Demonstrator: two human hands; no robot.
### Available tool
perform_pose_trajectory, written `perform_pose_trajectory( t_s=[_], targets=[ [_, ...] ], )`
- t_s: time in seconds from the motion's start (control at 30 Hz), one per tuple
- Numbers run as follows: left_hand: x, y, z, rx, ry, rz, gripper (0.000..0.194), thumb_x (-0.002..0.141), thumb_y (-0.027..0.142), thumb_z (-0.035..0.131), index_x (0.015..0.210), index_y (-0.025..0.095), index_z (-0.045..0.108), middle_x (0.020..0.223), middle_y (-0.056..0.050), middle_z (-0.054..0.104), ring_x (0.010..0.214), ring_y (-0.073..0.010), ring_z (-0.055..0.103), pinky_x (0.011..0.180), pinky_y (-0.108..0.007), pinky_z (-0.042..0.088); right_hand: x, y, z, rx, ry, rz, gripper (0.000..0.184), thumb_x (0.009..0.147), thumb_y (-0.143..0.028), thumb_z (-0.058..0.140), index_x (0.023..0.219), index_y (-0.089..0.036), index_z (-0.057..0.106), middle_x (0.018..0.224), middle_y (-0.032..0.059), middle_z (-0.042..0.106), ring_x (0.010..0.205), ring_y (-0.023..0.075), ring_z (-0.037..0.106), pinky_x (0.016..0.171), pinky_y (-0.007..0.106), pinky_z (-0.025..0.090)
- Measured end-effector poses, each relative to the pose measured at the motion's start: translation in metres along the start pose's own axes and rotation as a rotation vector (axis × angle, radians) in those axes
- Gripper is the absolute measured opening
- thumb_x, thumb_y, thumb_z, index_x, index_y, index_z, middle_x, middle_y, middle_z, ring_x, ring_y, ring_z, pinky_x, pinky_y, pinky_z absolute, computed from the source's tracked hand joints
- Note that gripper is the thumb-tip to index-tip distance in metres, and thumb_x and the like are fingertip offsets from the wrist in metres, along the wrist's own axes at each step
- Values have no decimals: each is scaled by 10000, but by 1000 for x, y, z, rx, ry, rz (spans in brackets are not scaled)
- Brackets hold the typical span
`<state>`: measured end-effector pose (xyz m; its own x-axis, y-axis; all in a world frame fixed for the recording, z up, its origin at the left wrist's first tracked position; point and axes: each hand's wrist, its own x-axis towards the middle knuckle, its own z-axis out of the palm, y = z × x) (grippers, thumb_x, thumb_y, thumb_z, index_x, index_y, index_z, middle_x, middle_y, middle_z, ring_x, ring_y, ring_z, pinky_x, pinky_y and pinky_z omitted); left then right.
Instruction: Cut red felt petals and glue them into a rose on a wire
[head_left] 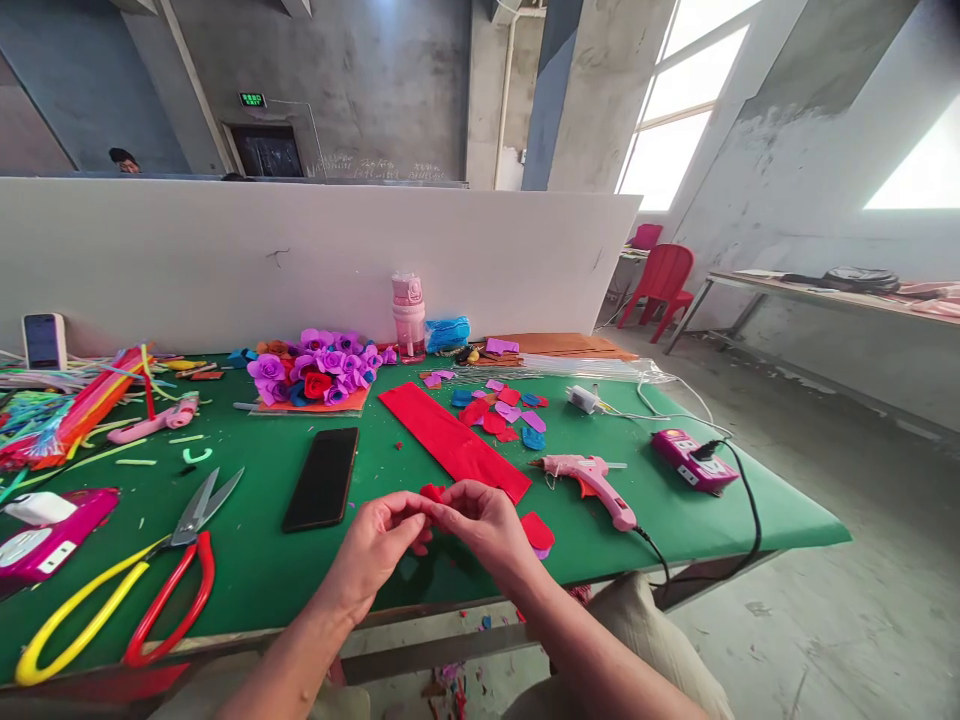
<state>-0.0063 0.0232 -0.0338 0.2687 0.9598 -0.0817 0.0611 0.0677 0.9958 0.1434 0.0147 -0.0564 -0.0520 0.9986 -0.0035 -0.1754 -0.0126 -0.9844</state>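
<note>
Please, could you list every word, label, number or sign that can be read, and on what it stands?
"EXIT": green sign above the dark doorway; smaller characters there unreadable.
Wall writing: too blurred.
Right-hand power strip markings, upright phone screen: too small.

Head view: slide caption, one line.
Left hand and right hand pinch a small red piece, a pink glue gun lying nearby.

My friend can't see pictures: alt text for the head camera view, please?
A person's left hand and right hand hold a small red piece over a green table. Around them lie a red strip, petal-shaped pieces, a pink glue gun, open scissors and purple flowers.
</note>
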Motion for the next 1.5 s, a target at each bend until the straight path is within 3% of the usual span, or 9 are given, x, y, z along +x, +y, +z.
perform_pose_trajectory(
  t_s=[0.1,0.2,0.3,0.5,0.73,0.87,1.17,1.33,1.5],
  targets=[
    [-2,9,-14,137,97,113,240,692,299,641,898,179,665,842,-47,668,796,-196,605,682,-267,490,-10,-10,2,-208,-39,-67,160,731,-323,625,695,-168,610,596,-9,613,547,116,558,526,217,430],
    [-6,18,-29,214,-139,65,534,651,284,724,1166,267,582,1223,-54,585,1173,-256,481,933,-298,421,-25,-26,5,-365,-125,-192,51,739,-210,586,731,-178,625,662,-14,637,611,114,581,607,215,457],
    [-10,23,-31,165,-330,-94,498,707,308,697,1184,278,559,1163,-61,617,1099,-257,538,878,-312,455,-37,-35,4,-444,-95,-274,96,738,-152,556,805,-192,611,736,-13,656,661,118,605,650,217,475],
    [-7,32,11,86,-271,-105,175,756,331,652,840,180,621,698,-3,627,662,-132,556,666,-241,448,-49,-40,-21,-521,-18,-282,195,748,-134,540,920,-225,548,776,-18,665,691,127,639,637,218,484],
    [31,36,79,283,-375,-67,207,668,303,674,800,166,595,680,0,624,629,-142,563,619,-260,446,-49,-70,-96,-457,315,-293,298,773,-295,591,1048,-228,500,862,28,688,767,156,649,700,279,496],
    [53,30,108,590,-581,-40,127,673,248,599,771,168,593,696,-12,633,652,-163,585,615,-272,459,-55,-86,-134,-236,452,-269,246,819,-366,529,1006,-209,513,807,35,696,712,156,658,637,266,492],
    [64,42,116,1082,-844,282,455,677,122,530,1122,218,520,1073,-49,527,944,-185,516,825,-292,436,-74,-86,-151,-197,369,-302,143,825,-312,521,799,-194,597,811,36,689,759,154,644,688,265,495],
    [65,50,123,1298,-878,225,309,663,71,489,940,203,529,883,-32,542,872,-197,509,725,-283,428,-77,-80,-147,-198,310,-328,158,845,-311,505,819,-191,604,910,59,680,823,164,631,735,273,498],
    [49,31,116,1322,-817,497,260,641,-19,422,767,193,504,915,-37,537,871,-180,479,733,-268,394,-77,-74,-132,-308,264,-320,169,846,-305,501,788,-188,607,798,46,667,724,160,615,664,264,494]
  ],
)
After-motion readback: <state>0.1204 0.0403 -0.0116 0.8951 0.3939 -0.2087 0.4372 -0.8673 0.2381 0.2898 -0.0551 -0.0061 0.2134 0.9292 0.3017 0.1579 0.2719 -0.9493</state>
